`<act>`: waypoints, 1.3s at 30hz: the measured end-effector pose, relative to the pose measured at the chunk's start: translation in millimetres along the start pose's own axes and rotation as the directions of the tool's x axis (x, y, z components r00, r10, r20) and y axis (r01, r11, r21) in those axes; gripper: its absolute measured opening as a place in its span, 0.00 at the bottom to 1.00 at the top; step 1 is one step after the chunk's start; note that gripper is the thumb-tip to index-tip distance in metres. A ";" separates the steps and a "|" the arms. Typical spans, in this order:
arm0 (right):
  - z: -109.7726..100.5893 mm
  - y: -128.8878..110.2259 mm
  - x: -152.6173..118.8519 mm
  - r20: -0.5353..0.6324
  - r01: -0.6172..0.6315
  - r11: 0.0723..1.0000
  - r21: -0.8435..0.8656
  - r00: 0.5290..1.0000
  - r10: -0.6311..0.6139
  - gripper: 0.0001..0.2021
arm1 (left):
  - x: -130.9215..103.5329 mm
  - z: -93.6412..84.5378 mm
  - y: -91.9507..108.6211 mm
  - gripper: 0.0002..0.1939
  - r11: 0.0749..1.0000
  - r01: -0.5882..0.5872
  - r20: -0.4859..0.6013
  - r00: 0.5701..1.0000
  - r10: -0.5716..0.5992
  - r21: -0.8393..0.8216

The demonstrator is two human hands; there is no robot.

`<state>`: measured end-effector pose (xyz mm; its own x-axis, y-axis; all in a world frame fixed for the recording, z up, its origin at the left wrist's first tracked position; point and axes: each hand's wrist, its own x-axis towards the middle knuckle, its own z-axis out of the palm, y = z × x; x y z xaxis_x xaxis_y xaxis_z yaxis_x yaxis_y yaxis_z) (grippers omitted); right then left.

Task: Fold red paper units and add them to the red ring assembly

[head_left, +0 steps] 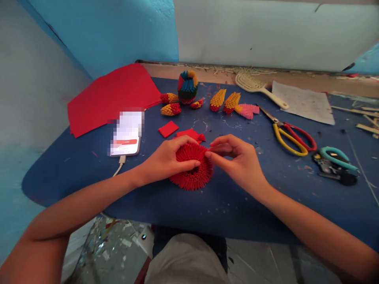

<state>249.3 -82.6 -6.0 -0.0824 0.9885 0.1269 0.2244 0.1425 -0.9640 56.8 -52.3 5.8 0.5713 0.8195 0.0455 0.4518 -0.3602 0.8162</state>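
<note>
A round red piece of folded-paper origami (192, 179), made of many small pointed units in rings, rests on the blue table. My left hand (174, 157) grips it, the thumb lying across its top near the hole in the middle and the fingers behind its far edge. At its right rim, my right hand (229, 154) is closed in a pinch, thumb and forefinger together; whatever is between the tips is too small to make out. Just beyond the ring lie red paper pieces (189, 134) and a small red rectangle (168, 129).
Red paper sheets (115, 94) and a charging phone (127, 134) lie left. Behind stand a multicoloured paper pot (188, 88) and yellow-red paper cones (217, 100). To the right are a hairbrush (251, 82), scissors (291, 136), teal-handled pliers (337, 156) and a white sheet (303, 103).
</note>
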 end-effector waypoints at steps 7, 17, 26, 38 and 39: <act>1.5 3.0 -1.3 0.030 0.009 1.000 0.000 1.000 -0.009 0.08 | -0.3 -0.5 0.4 0.17 1.000 -0.005 0.014 1.000 0.005 0.002; -7.0 -2.0 3.9 0.067 0.112 0.974 -0.199 0.993 -0.100 0.07 | 1.6 -2.7 4.8 0.13 0.996 0.049 0.031 0.998 -0.047 -0.077; -39.9 19.8 55.6 0.273 0.214 0.841 -0.497 0.959 -0.083 0.09 | 4.9 -10.2 0.0 0.13 0.954 0.186 0.160 0.975 -0.151 -0.233; -24.7 36.6 67.1 0.325 0.276 0.835 -0.475 0.937 -0.125 0.05 | 3.5 -12.7 1.1 0.13 0.956 0.170 0.181 0.975 -0.128 -0.239; -25.7 36.3 65.5 0.315 0.255 0.850 -0.460 0.942 -0.113 0.05 | 3.5 -12.4 1.0 0.12 0.955 0.169 0.181 0.975 -0.126 -0.243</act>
<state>277.0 -11.4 -26.7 -0.4087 0.8994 0.1548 0.6164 0.3971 -0.6799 50.8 -44.3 13.9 0.6242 0.7641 -0.1628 0.3617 -0.0979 0.9272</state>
